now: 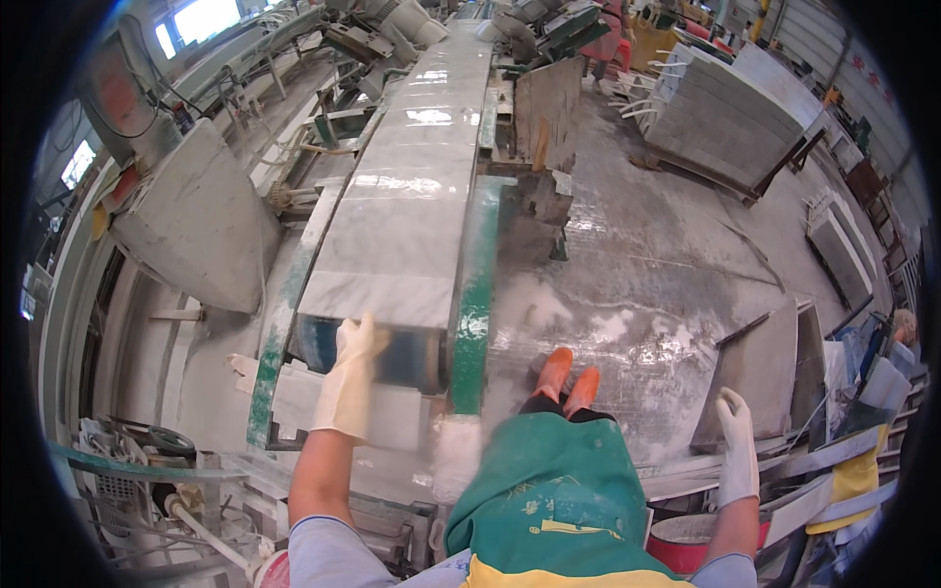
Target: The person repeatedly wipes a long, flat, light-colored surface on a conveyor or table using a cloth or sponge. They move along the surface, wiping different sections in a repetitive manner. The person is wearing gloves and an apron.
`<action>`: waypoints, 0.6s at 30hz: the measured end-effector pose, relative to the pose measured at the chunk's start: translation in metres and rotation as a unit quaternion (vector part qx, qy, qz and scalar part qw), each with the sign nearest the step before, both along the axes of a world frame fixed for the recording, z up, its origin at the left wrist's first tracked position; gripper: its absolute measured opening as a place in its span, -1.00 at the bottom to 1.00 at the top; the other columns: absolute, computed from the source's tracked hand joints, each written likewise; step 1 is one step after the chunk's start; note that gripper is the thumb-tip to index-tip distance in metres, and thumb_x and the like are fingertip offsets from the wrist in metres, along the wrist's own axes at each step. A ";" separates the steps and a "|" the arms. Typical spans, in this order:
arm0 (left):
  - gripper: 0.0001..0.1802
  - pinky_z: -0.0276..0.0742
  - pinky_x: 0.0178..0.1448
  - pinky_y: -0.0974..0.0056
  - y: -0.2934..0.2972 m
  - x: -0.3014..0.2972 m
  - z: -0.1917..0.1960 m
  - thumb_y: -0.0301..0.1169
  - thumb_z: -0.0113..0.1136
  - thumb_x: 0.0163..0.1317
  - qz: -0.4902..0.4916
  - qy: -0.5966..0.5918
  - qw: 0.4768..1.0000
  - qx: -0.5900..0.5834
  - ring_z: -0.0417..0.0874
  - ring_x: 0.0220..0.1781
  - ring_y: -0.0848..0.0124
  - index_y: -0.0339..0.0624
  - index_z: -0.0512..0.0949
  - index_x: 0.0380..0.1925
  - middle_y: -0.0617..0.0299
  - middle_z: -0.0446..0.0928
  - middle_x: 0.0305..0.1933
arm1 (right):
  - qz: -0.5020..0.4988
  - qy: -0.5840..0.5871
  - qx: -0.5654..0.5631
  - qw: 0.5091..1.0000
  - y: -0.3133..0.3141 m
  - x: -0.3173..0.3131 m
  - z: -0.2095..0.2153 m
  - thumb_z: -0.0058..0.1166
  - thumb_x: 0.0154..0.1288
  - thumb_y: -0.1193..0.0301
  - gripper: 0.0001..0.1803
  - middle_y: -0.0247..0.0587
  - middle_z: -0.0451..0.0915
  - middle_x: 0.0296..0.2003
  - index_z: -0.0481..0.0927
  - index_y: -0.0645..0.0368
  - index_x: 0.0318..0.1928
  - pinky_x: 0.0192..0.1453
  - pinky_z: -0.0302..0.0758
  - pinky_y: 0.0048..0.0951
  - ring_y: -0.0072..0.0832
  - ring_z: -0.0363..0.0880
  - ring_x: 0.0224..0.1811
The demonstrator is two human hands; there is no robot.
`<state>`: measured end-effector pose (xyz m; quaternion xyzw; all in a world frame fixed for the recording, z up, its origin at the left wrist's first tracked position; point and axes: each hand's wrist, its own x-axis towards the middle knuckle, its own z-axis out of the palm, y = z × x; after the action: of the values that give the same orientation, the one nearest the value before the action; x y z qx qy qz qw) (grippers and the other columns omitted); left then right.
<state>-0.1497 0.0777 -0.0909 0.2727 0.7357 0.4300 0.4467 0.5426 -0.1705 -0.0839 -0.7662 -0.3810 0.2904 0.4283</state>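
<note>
Right now we stand at the near end of a long stone-working line, our left hand (pixel 351 377) in a pale rubber glove laid on the leading edge of a grey-veined marble slab (pixel 402 211). The slab lies flat on the conveyor, between two green side rails (pixel 473 318), and stretches away toward the machine housing at the far end; its near edge sits just above a dark roller (pixel 412 358). Our left fingers (pixel 365 331) curl over that edge, touching it rather than clamped tight. Our right hand (pixel 737 446), gloved the same, hangs free at our side near a leaning stack of grey slabs (pixel 760 377); its fingers are loosely spread and hold nothing. Below us show a green apron (pixel 549 490) and orange boots (pixel 569 377) on the wet, dusty floor (pixel 647 255).

We judge the step in hand to be receiving the slab at the outfeed, steadying its end. The next move, as we read it, calls for the right hand to come across to the slab's other corner, so both hands share the weight, with firm footing on the slick floor.
</note>
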 end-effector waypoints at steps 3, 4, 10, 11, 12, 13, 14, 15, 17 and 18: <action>-0.61 0.74 -0.27 0.11 0.004 -0.021 0.001 -0.26 0.07 0.38 -0.116 0.049 0.989 -0.081 0.72 -0.34 0.14 -0.51 0.44 -0.16 -0.14 0.63 -0.17 | -0.030 -0.090 -0.053 0.994 -0.042 0.028 0.014 0.11 0.25 0.42 -0.52 0.03 0.59 0.03 0.47 0.44 0.14 0.22 0.45 -0.37 -0.33 0.55 0.12; -0.56 0.73 -0.30 0.13 0.007 -0.024 0.000 -0.21 0.07 0.38 -0.133 0.086 0.982 -0.098 0.72 -0.37 0.12 -0.54 0.49 -0.20 -0.14 0.65 -0.25 | -0.047 -0.217 -0.103 0.970 -0.060 0.040 0.021 0.08 0.23 0.38 -0.50 0.10 0.60 0.01 0.48 0.47 0.12 0.22 0.45 -0.33 -0.28 0.56 0.11; -0.47 0.65 -0.14 0.15 0.007 -0.022 0.039 -0.04 0.02 0.35 -0.249 0.350 0.888 -0.164 0.74 -0.27 0.17 -0.38 0.65 -0.28 -0.05 0.68 -0.28 | -0.195 -0.487 -0.168 0.835 -0.187 0.105 0.035 0.04 0.30 0.26 -0.49 0.11 0.53 0.09 0.47 0.32 0.17 0.29 0.33 -0.17 -0.05 0.45 0.19; -0.52 0.66 -0.14 0.16 0.007 -0.016 0.054 -0.09 0.03 0.36 -0.241 0.390 0.863 -0.211 0.74 -0.28 0.18 -0.35 0.65 -0.28 -0.01 0.69 -0.28 | -0.186 -0.471 -0.205 0.837 -0.205 0.116 0.043 0.01 0.33 0.23 -0.46 0.15 0.49 0.14 0.42 0.32 0.22 0.31 0.31 -0.15 -0.01 0.41 0.22; -0.57 0.66 -0.14 0.17 0.008 -0.010 0.068 -0.13 0.03 0.37 -0.289 0.456 0.818 -0.200 0.74 -0.29 0.19 -0.33 0.65 -0.28 0.04 0.70 -0.27 | -0.262 -0.500 -0.259 0.783 -0.219 0.117 0.037 -0.03 0.36 0.21 -0.43 0.20 0.45 0.17 0.37 0.32 0.26 0.32 0.29 -0.13 0.04 0.38 0.24; -0.59 0.65 -0.10 0.16 0.014 -0.002 0.080 -0.13 0.03 0.36 -0.334 0.523 0.753 -0.217 0.74 -0.25 0.18 -0.28 0.65 -0.24 0.07 0.70 -0.25 | -0.281 -0.467 -0.290 0.787 -0.232 0.120 0.039 -0.07 0.39 0.16 -0.39 0.25 0.39 0.22 0.32 0.32 0.30 0.35 0.26 -0.12 0.09 0.35 0.25; -0.60 0.62 -0.03 0.15 0.016 0.009 0.087 -0.12 0.03 0.36 -0.354 0.584 0.702 -0.202 0.71 -0.17 0.16 -0.25 0.64 -0.18 0.07 0.69 -0.19 | -0.306 -0.465 -0.278 0.783 -0.241 0.115 0.034 -0.09 0.41 0.13 -0.38 0.22 0.37 0.24 0.32 0.28 0.31 0.37 0.24 -0.12 0.07 0.33 0.27; -0.60 0.58 0.04 0.13 0.020 0.019 0.091 -0.11 0.02 0.36 -0.365 0.587 0.705 -0.157 0.69 -0.09 0.15 -0.22 0.62 -0.12 0.08 0.68 -0.13 | -0.345 -0.454 -0.279 0.773 -0.246 0.109 0.030 -0.11 0.42 0.09 -0.38 0.20 0.36 0.26 0.32 0.24 0.33 0.39 0.22 -0.12 0.05 0.32 0.29; -0.55 0.48 0.23 0.10 0.022 0.035 0.084 -0.09 0.00 0.35 -0.333 0.580 0.743 0.014 0.59 0.14 0.09 -0.16 0.56 0.04 0.03 0.61 0.06 | -0.323 -0.474 -0.409 0.709 -0.249 0.092 0.020 -0.14 0.43 0.05 -0.38 0.14 0.31 0.31 0.31 0.15 0.35 0.40 0.21 -0.12 -0.01 0.28 0.34; -0.51 0.37 0.31 0.09 0.023 0.044 0.074 -0.08 -0.01 0.35 -0.337 0.594 0.727 0.068 0.50 0.23 0.08 -0.15 0.50 0.12 0.01 0.54 0.15 | -0.313 -0.476 -0.474 0.671 -0.248 0.083 0.017 -0.16 0.44 0.03 -0.39 0.11 0.29 0.33 0.31 0.10 0.36 0.41 0.20 -0.13 -0.04 0.27 0.36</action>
<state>-0.1059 0.1010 -0.0169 0.7322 0.6791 0.0500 0.0138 0.6256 -0.4188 -0.0665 -0.9750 -0.0816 -0.1229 -0.1660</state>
